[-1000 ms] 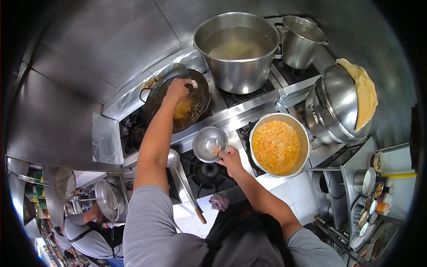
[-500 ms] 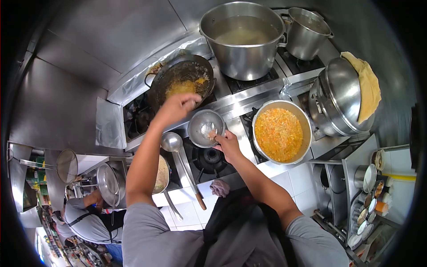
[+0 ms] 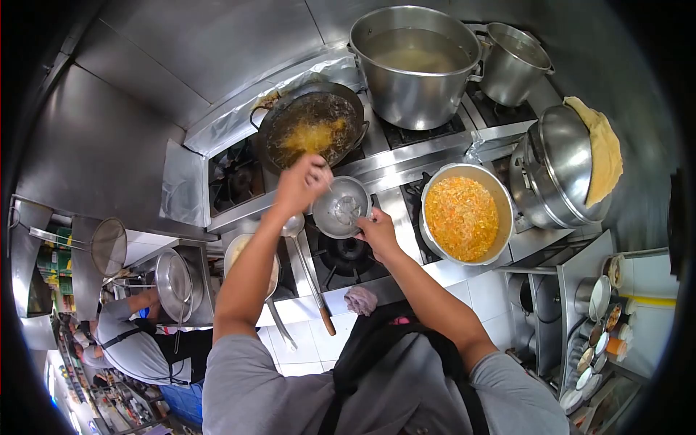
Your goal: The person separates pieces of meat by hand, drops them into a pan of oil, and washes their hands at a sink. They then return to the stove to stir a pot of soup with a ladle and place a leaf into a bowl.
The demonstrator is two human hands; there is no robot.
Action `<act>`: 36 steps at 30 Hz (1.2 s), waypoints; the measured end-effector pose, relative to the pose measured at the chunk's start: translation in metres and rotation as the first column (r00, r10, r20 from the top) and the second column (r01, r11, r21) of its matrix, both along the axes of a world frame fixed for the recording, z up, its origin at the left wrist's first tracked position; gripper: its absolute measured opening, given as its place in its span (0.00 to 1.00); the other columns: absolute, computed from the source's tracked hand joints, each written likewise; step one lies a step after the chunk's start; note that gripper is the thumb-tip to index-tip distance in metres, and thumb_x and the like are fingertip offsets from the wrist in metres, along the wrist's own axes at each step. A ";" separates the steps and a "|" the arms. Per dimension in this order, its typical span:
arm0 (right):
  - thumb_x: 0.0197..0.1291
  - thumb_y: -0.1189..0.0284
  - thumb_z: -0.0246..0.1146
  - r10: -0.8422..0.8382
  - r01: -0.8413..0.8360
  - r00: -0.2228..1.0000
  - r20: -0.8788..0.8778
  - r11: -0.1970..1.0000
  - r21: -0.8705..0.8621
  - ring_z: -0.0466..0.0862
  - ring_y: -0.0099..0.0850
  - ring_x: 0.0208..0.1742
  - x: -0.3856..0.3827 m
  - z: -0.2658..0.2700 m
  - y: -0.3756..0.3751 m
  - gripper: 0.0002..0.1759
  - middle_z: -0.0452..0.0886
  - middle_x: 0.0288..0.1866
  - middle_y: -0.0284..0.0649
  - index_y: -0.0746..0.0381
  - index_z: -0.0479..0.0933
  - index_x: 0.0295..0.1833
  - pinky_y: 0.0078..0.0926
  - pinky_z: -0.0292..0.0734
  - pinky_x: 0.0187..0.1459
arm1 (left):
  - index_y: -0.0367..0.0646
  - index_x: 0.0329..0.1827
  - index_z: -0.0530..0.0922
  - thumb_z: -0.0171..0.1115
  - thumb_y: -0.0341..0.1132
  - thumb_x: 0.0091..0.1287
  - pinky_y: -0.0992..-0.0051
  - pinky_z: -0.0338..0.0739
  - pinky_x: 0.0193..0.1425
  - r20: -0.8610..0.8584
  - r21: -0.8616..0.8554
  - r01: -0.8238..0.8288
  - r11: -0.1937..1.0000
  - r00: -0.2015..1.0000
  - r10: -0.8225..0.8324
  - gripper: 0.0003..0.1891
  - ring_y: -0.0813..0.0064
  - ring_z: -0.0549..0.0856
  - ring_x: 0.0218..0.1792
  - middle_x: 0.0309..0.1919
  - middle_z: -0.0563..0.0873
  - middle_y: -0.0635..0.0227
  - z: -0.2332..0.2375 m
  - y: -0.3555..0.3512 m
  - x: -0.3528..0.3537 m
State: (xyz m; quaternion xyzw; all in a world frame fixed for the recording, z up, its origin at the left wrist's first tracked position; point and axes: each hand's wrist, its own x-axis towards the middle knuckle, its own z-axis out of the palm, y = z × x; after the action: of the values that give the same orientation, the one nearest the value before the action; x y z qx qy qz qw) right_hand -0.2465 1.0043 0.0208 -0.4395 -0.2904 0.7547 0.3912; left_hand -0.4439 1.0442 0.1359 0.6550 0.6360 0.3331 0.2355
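Note:
My right hand [image 3: 377, 230] grips the rim of a small metal bowl [image 3: 338, 226], thumb over the edge. A little clear liquid shows at the bottom of the bowl. Curled and somewhat blurred, my left hand [image 3: 304, 180] hangs between the bowl and the front edge of a dark wok [image 3: 272, 141]. Its fingers are drawn together, and what they hold, if anything, cannot be made out. Golden food [image 3: 312, 135] bubbles in oil inside the wok.
A pot of orange shredded food [image 3: 464, 217] stands right of the bowl. Behind are a large stockpot [image 3: 417, 94] and a smaller pot [image 3: 511, 76]. A ladle [image 3: 308, 264] lies by my left arm. A lidded pot [image 3: 558, 167] carries a yellow cloth. A co-worker [image 3: 141, 341] works at far left.
The pinkish piece in the bowl is gone from it. My left hand has pulled back slightly from the wok, and the golden patch in the oil looks more spread and bubbly.

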 end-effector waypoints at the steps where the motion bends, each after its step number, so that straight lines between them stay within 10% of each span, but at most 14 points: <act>1: 0.58 0.77 0.63 0.002 -0.002 1.000 -0.009 0.999 -0.034 0.84 0.26 0.39 0.003 -0.002 -0.001 0.13 0.82 0.40 0.38 0.65 0.78 0.49 0.26 0.86 0.40 | 0.41 0.48 0.80 0.69 0.30 0.61 0.81 0.77 0.38 0.089 0.022 -0.043 0.999 0.995 0.041 0.13 0.90 0.80 0.34 0.34 0.88 0.72 -0.005 0.017 -0.017; 5: 0.58 0.77 0.63 0.006 -0.007 1.000 -0.005 0.998 -0.064 0.84 0.26 0.40 0.007 0.000 -0.017 0.13 0.81 0.40 0.39 0.66 0.77 0.50 0.28 0.87 0.42 | 0.39 0.46 0.84 0.65 0.36 0.63 0.66 0.82 0.46 -0.340 0.003 -0.071 0.997 0.938 0.067 0.13 0.56 0.89 0.38 0.36 0.89 0.55 -0.048 0.082 -0.074; 11: 0.59 0.77 0.63 0.018 -0.017 1.000 0.007 0.994 -0.105 0.83 0.25 0.39 0.021 -0.001 -0.038 0.11 0.79 0.38 0.37 0.65 0.77 0.47 0.32 0.87 0.44 | 0.44 0.48 0.86 0.57 0.35 0.65 0.56 0.78 0.56 -0.574 -0.126 -0.114 0.985 0.818 0.021 0.13 0.47 0.84 0.50 0.44 0.86 0.44 -0.123 0.108 -0.083; 16: 0.60 0.79 0.61 0.002 -0.003 1.000 -0.001 0.994 -0.113 0.83 0.26 0.40 0.047 0.000 -0.060 0.10 0.79 0.39 0.37 0.64 0.76 0.48 0.32 0.87 0.45 | 0.45 0.55 0.84 0.55 0.35 0.67 0.58 0.77 0.53 -0.478 0.031 -0.112 0.993 0.871 0.113 0.16 0.50 0.84 0.46 0.43 0.83 0.48 -0.047 0.058 -0.079; 21: 0.61 0.79 0.61 0.094 -0.096 0.995 -0.034 0.993 -0.070 0.84 0.26 0.41 0.073 0.007 -0.084 0.14 0.82 0.44 0.37 0.63 0.75 0.54 0.30 0.87 0.43 | 0.43 0.56 0.83 0.58 0.27 0.68 0.78 0.73 0.40 0.032 0.215 -0.264 0.940 0.964 0.263 0.15 0.78 0.77 0.31 0.32 0.79 0.66 0.039 -0.126 -0.075; 26: 0.61 0.78 0.61 0.258 -0.261 0.964 -0.060 0.964 -0.048 0.83 0.24 0.43 0.096 -0.020 -0.100 0.15 0.82 0.45 0.34 0.60 0.75 0.54 0.26 0.84 0.42 | 0.37 0.56 0.81 0.57 0.31 0.72 0.79 0.74 0.46 0.010 0.079 -0.745 0.662 0.665 0.747 0.14 0.79 0.81 0.38 0.38 0.85 0.65 0.031 -0.380 -0.068; 31: 0.61 0.77 0.62 0.363 -0.366 0.929 -0.069 0.930 -0.038 0.83 0.23 0.46 0.093 -0.007 -0.128 0.15 0.82 0.49 0.33 0.58 0.76 0.54 0.22 0.80 0.44 | 0.38 0.56 0.81 0.58 0.34 0.66 0.65 0.78 0.58 -0.144 -0.245 -0.940 0.236 0.276 0.950 0.17 0.58 0.86 0.52 0.46 0.88 0.52 -0.122 -0.665 -0.025; 35: 0.62 0.76 0.63 0.407 -0.405 0.911 -0.069 0.914 0.037 0.83 0.23 0.46 0.068 0.033 -0.152 0.15 0.82 0.50 0.33 0.58 0.75 0.55 0.23 0.80 0.47 | 0.41 0.56 0.82 0.58 0.39 0.62 0.59 0.76 0.61 -0.353 -0.583 -0.810 -0.060 0.187 0.917 0.21 0.47 0.83 0.55 0.48 0.86 0.45 -0.248 -0.842 0.080; 36: 0.62 0.76 0.63 0.439 -0.435 0.895 -0.073 0.898 0.068 0.83 0.23 0.46 0.059 0.043 -0.158 0.15 0.82 0.50 0.33 0.59 0.75 0.55 0.23 0.80 0.47 | 0.42 0.57 0.82 0.57 0.37 0.63 0.65 0.77 0.44 -0.371 -0.634 -0.770 -0.080 0.211 0.905 0.20 0.59 0.83 0.39 0.38 0.86 0.53 -0.282 -0.880 0.111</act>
State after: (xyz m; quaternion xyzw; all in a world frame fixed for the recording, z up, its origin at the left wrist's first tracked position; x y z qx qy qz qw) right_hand -0.1880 0.8465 0.0634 -0.3202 -0.3832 0.8340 0.2346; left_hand -0.3329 0.1642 -0.1456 -0.0760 0.9454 0.1783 0.2622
